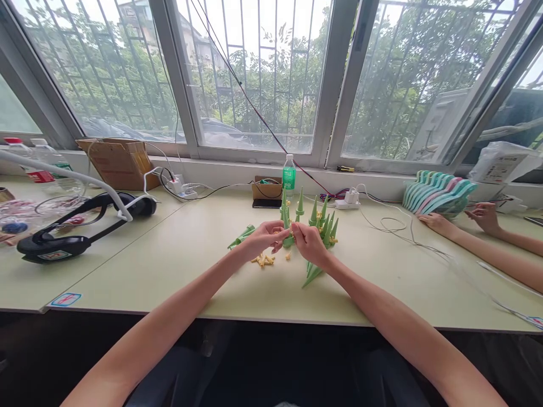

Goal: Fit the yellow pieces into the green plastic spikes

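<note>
My left hand [266,236] and my right hand [309,243] meet over the table, fingertips pinched close together. Whatever is between them is too small and covered to make out. A green pointed cone [285,218] rises right by my left fingers; I cannot tell whether it is held or stands behind them. Several more green cones [326,226] with yellow bits stand behind and beside my right hand, and another green cone [313,276] lies below it. Small yellow pieces [263,260] lie in a pile under my left hand, with a single yellow piece [288,256] apart. Green rolled pieces [241,236] lie left of my hand.
Behind stand a green-labelled bottle [289,175] and an open cardboard box [267,189]. A black headset [85,226] and a brown carton [119,164] are at left. At right, another person's hands [436,222] rest by a stack of hangers [441,192]. Cables [390,223] cross the table.
</note>
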A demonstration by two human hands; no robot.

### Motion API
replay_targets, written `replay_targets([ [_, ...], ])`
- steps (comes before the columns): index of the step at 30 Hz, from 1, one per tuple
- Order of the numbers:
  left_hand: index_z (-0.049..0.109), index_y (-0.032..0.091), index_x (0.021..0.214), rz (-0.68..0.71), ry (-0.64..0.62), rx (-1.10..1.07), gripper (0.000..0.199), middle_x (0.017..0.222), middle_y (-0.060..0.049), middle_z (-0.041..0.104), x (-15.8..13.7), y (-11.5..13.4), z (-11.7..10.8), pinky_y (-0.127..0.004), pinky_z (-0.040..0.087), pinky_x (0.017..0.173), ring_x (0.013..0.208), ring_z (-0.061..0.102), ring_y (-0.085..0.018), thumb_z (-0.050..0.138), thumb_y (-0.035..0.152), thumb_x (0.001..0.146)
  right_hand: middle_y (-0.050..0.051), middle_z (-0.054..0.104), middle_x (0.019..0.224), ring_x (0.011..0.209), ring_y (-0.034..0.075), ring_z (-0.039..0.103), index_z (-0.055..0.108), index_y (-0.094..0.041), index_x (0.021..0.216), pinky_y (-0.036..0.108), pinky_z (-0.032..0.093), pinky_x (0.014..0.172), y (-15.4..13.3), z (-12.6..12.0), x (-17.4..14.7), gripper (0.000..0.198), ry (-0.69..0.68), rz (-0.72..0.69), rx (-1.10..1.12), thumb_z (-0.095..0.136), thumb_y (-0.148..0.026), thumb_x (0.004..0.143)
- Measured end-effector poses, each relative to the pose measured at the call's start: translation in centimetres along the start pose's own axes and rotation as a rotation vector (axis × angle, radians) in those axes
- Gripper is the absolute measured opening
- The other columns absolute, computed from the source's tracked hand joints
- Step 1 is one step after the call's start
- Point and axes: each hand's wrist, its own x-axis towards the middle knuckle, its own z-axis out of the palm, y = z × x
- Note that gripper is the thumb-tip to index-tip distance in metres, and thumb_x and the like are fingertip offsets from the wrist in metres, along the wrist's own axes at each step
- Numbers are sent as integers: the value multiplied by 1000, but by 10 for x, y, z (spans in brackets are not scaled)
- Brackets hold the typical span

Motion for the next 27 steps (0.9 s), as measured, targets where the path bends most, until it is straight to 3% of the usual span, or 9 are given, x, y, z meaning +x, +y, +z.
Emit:
replay_targets([
  [7, 60, 15, 86, 89, 138, 371, 33, 61, 3, 46, 2, -3, 5, -20, 36, 43, 45, 43, -6, 62, 48, 85, -4, 32, 51, 48, 9, 29, 33, -20, 57, 26, 25, 50, 1, 1, 2, 50, 26, 76, 22, 31, -47, 98],
  [9, 60, 15, 84, 227, 234, 506, 32, 76, 0, 51, 3, -7, 5, -19, 38, 45, 49, 45, -5, 62, 47, 84, -3, 32, 49, 47, 9, 29, 31, -20, 54, 26, 25, 49, 1, 1, 3, 52, 39, 116, 33, 32, -48, 97],
  [14, 64, 15, 89, 430, 235, 719, 29, 84, -2, 52, 3, -13, 4, -18, 41, 51, 57, 48, -6, 57, 43, 89, -3, 34, 44, 44, 9, 30, 32, -21, 50, 26, 25, 47, 0, 1, 3, 52, 29, 179, 90, 33, -45, 96],
  [19, 67, 16, 89, 377, 233, 693, 30, 82, -1, 51, 2, -11, 5, -17, 41, 48, 55, 49, -6, 57, 44, 89, -3, 35, 44, 44, 9, 31, 33, -21, 51, 25, 25, 46, 2, 1, 3, 50, 4, 181, 102, 34, -44, 96],
  [27, 63, 13, 81, 173, 229, 381, 33, 76, -1, 55, 3, -10, 10, -20, 38, 39, 42, 47, -4, 66, 46, 80, -4, 34, 43, 43, 9, 29, 31, -21, 54, 25, 24, 44, 1, -1, 3, 47, -21, 209, 132, 35, -44, 95],
])
